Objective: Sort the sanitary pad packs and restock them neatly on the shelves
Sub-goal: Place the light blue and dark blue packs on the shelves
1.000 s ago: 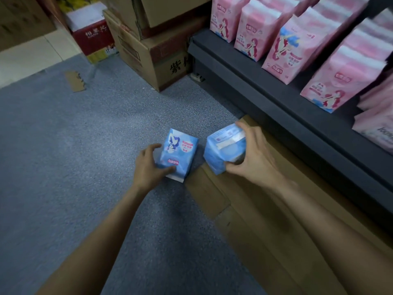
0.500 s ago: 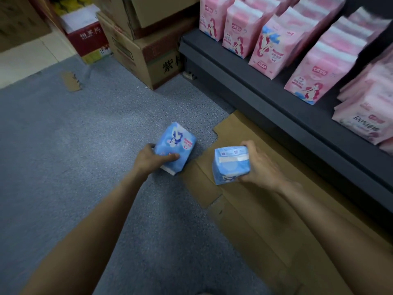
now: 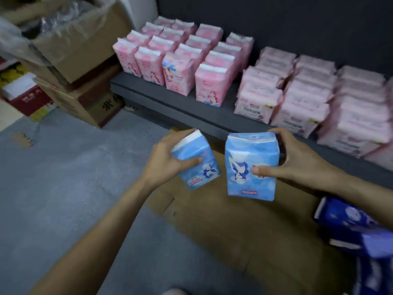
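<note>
My left hand (image 3: 164,160) grips a light blue pad pack (image 3: 196,165), tilted, above the floor. My right hand (image 3: 295,158) grips a second, larger light blue pad pack (image 3: 251,167), held upright beside the first. Both packs hang in front of the dark bottom shelf (image 3: 191,111). On that shelf stand rows of bright pink pad packs (image 3: 176,58) at the left and stacks of pale pink pad packs (image 3: 308,96) at the right. Dark blue pad packs (image 3: 359,233) lie on the floor at the lower right.
Flattened brown cardboard (image 3: 244,231) covers the floor under my hands, with grey carpet (image 3: 63,177) to its left. Stacked cardboard boxes (image 3: 80,67) stand left of the shelf, and a red box (image 3: 27,99) sits behind them.
Both hands lifted their blue packs off the floor and brought them up toward the shelf. The view swung up and right, revealing more of the shelf and the dark blue packs.
</note>
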